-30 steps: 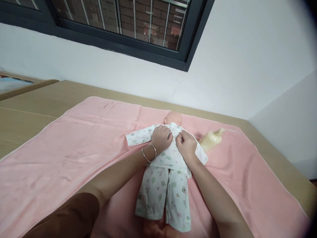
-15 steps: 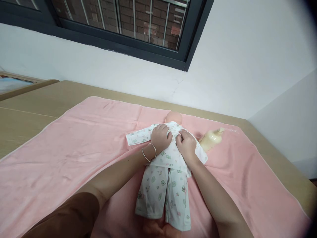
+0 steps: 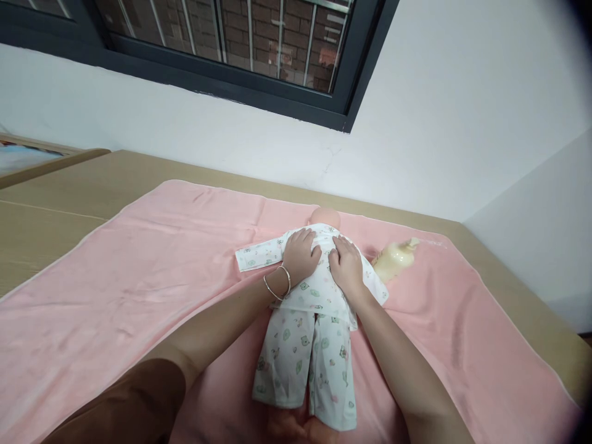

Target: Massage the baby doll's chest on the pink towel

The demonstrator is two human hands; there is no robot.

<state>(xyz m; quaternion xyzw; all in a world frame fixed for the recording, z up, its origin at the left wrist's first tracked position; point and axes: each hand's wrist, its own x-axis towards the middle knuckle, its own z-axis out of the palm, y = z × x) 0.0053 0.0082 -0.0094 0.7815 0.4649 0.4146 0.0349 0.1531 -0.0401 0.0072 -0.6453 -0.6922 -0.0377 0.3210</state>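
A baby doll (image 3: 325, 217) lies on its back on a pink towel (image 3: 152, 265), head toward the wall. It wears a white printed shirt (image 3: 319, 290) and matching trousers (image 3: 303, 364). My left hand (image 3: 300, 256), with two bangles at the wrist, lies flat on the left side of the doll's chest. My right hand (image 3: 346, 266) lies flat on the right side of the chest, fingers stretched toward the collar. The two hands almost touch. The shirt's left sleeve (image 3: 256, 254) lies flat on the towel. The doll's bare cream arm (image 3: 396, 257) sticks out to the right.
The towel covers a wooden surface (image 3: 55, 203) that runs up to a white wall (image 3: 439, 123). A dark-framed window (image 3: 231, 55) is above. The doll's bare feet (image 3: 296, 428) reach the bottom edge of the view.
Both hands have gone from pinching the shirt front near the collar to lying flatter on the chest. The doll and towel have not moved.
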